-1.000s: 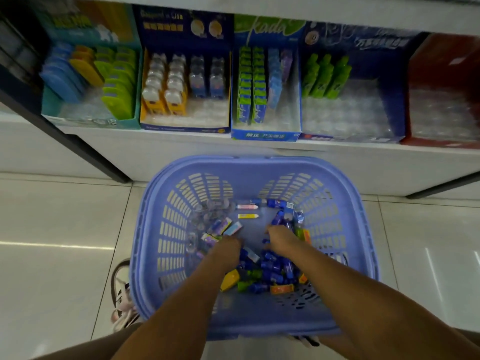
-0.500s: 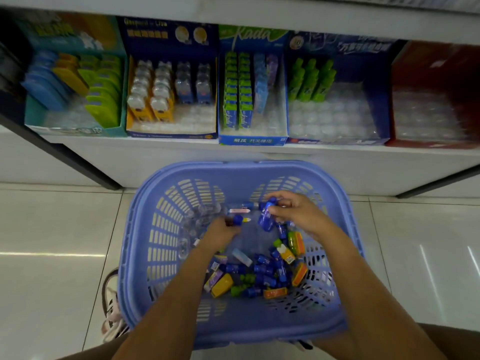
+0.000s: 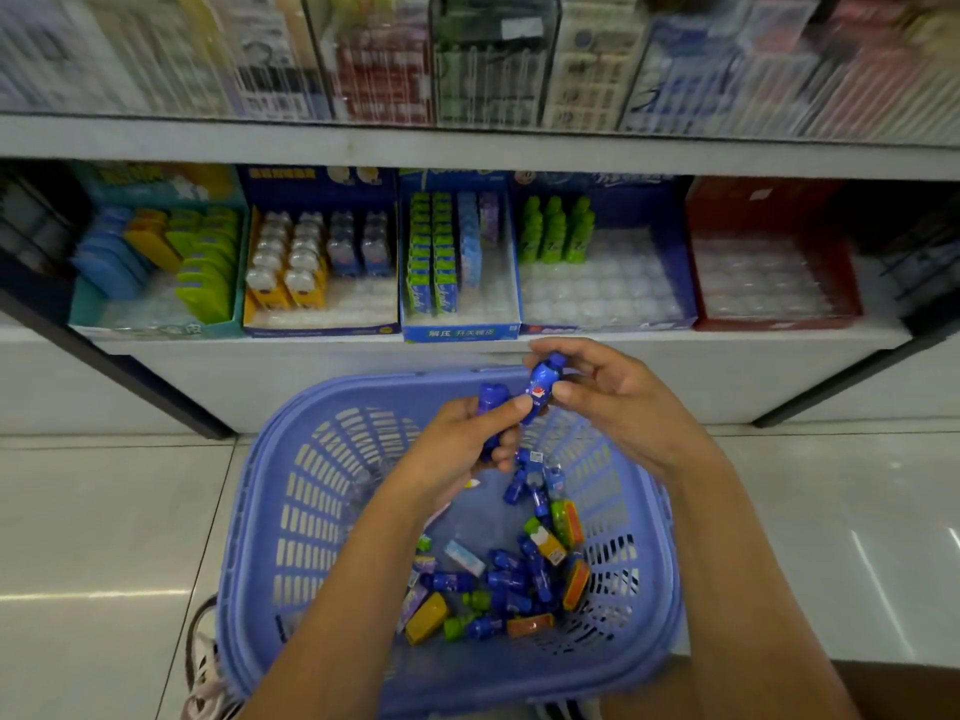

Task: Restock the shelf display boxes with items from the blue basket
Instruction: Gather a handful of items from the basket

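Note:
The blue basket (image 3: 311, 511) sits on the floor below the shelf, holding several small blue, green, yellow and orange items (image 3: 498, 584). My left hand (image 3: 462, 449) is above it, closed around small blue bottle-shaped items (image 3: 489, 407). My right hand (image 3: 613, 397) pinches another blue bottle (image 3: 540, 389) between thumb and fingers, just above the basket's far rim. On the shelf stand display boxes: a teal one (image 3: 156, 324), a blue-yellow one (image 3: 322, 324), a narrow blue one (image 3: 460, 332), a blue one with green bottles (image 3: 608, 317) and a red one (image 3: 774, 319).
An upper shelf (image 3: 467, 142) carries blurred packaged goods. White tiled floor (image 3: 104, 511) surrounds the basket. A shoe (image 3: 208, 678) shows at the bottom left. Dark shelf brackets (image 3: 130, 376) slant down on both sides.
Both hands have risen out of the basket's contents, each with blue bottle items, towards the far rim. The view has tilted up, showing the upper shelf.

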A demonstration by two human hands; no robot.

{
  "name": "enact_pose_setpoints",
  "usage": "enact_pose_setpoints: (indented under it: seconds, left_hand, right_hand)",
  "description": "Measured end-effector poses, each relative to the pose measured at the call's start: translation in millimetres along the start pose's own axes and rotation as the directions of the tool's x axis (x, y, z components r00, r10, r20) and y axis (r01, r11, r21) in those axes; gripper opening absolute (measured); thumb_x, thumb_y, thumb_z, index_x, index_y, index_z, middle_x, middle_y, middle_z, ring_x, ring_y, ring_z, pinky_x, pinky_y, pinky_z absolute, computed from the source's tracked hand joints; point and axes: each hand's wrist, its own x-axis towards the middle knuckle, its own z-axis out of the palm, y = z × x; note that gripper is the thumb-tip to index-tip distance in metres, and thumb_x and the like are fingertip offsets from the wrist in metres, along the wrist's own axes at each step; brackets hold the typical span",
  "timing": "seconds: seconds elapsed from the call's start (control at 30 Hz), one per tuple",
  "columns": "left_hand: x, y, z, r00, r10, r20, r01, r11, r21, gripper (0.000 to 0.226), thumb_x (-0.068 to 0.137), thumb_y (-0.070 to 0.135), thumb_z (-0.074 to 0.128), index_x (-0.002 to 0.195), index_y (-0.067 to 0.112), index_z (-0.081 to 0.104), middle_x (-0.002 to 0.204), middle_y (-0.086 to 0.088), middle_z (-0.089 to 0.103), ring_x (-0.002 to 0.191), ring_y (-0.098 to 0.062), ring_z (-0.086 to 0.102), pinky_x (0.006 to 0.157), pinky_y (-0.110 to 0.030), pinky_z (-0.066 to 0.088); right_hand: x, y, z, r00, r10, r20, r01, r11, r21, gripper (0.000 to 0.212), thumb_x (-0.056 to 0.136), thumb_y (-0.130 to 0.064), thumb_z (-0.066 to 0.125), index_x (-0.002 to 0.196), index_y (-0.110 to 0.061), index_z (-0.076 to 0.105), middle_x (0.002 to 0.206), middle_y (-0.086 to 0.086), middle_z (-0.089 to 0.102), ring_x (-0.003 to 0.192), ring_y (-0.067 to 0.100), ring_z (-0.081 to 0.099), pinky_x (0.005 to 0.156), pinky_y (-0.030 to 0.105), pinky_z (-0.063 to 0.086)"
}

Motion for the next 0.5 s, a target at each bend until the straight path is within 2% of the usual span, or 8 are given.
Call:
enact_pose_setpoints:
  seconds: [0.07,0.13,0.2,0.3,0.37,0.43,0.5]
  left_hand:
    - [1.4,4.2,8.3,0.992,0.092,-0.090,-0.082,0.990,0.112,0.026,0.084,0.031,0.066,0.082,0.005,0.067,0.053,0.005,0.045,0.049,-0.012,0.040,0.051,-0.023,0.042]
    - [5.8,6.9,15.9,0.964,0.201,-0.173,-0.149,0.950,0.274,0.029,0.087,0.027,0.065,0.076,0.000,0.059,0.050,0.003,0.045,0.047,-0.012,0.043,0.052,-0.025,0.044]
    - [12.7,11.0,23.9,0.933,0.290,-0.213,-0.192,0.901,0.390,0.030,0.088,0.024,0.065,0.086,-0.005,0.061,0.052,-0.001,0.045,0.046,-0.012,0.045,0.052,-0.026,0.044]
    - [24.0,21.7,37.1,0.900,0.382,-0.210,-0.259,0.856,0.447,0.011,0.089,0.025,0.065,0.085,0.014,0.063,0.057,-0.001,0.048,0.048,-0.009,0.047,0.050,-0.017,0.043]
    - [36.1,30.0,45.8,0.881,0.420,-0.218,-0.277,0.831,0.481,0.010,0.090,0.029,0.062,0.093,0.020,0.060,0.065,-0.004,0.049,0.055,-0.011,0.048,0.051,-0.015,0.041]
    - [51.4,37.4,52.3,0.869,0.436,-0.235,-0.260,0.806,0.532,0.016,0.093,0.033,0.057,0.101,0.019,0.054,0.070,-0.003,0.047,0.060,-0.013,0.046,0.055,-0.019,0.039]
    - [66.1,43.8,57.7,0.861,0.453,-0.229,-0.241,0.762,0.601,0.016,0.097,0.030,0.051,0.104,0.016,0.051,0.071,0.003,0.045,0.059,-0.010,0.043,0.052,-0.013,0.035]
  right_hand:
    - [1.1,-6.9,1.7,0.989,-0.007,-0.151,0.004,1.000,-0.016,0.027,0.089,-0.007,0.060,0.112,-0.022,0.066,0.110,0.002,0.068,0.099,0.018,0.067,0.093,0.031,0.052]
    - [3.7,-13.7,1.8,0.952,-0.037,-0.304,0.017,0.997,-0.069,0.018,0.088,-0.011,0.063,0.100,-0.023,0.071,0.096,0.000,0.072,0.089,0.017,0.070,0.081,0.027,0.056]
    - [6.8,-19.5,-1.0,0.920,-0.072,-0.385,0.031,0.993,-0.113,0.014,0.087,-0.012,0.066,0.093,-0.022,0.072,0.088,-0.001,0.073,0.080,0.014,0.070,0.071,0.019,0.056]
    - [15.2,-26.3,-11.6,0.878,-0.069,-0.473,0.020,0.994,-0.109,0.010,0.082,-0.012,0.071,0.089,-0.020,0.072,0.084,0.002,0.073,0.075,0.012,0.070,0.072,0.021,0.057]
    - [27.0,-32.5,-26.4,0.843,-0.081,-0.531,0.024,0.993,-0.114,0.009,0.080,-0.012,0.073,0.088,-0.017,0.072,0.082,0.003,0.073,0.072,0.010,0.069,0.073,0.021,0.057]
    - [45.5,-39.6,-50.1,0.768,-0.169,-0.618,0.037,0.975,-0.221,0.014,0.080,-0.014,0.074,0.093,-0.011,0.072,0.082,0.005,0.072,0.070,0.008,0.066,0.071,0.016,0.054]
    - [66.9,-48.9,-74.0,0.696,-0.300,-0.652,0.001,0.909,-0.417,0.020,0.080,-0.016,0.074,0.097,-0.007,0.072,0.085,0.004,0.070,0.072,0.007,0.062,0.067,0.007,0.047]
